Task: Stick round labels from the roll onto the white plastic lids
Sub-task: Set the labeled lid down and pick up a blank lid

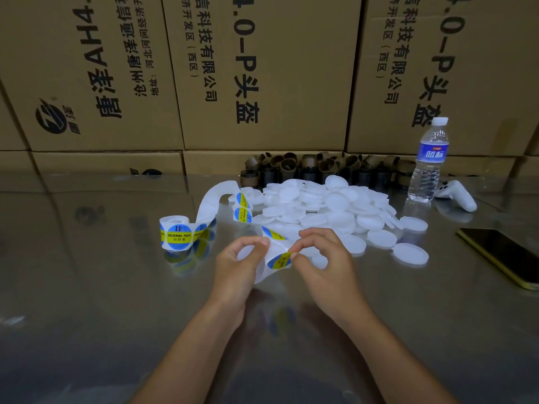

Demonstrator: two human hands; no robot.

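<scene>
Step in hand: peeling one label (279, 261) off the backing strip (215, 199). The right hand (326, 258) pinches the label's yellow edge between thumb and forefinger. The left hand (237, 265) curls round a white lid (246, 252), near centre. The roll (176, 233) stands to the left, and the pile of lids (320, 205) lies farther right. Recommended: peel slowly, touch only the rim, centre the label on the lid, then press outward against creases.

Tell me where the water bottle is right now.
In the head view, the water bottle stands upright at far right, beside a white controller, right of the lid pile.
</scene>
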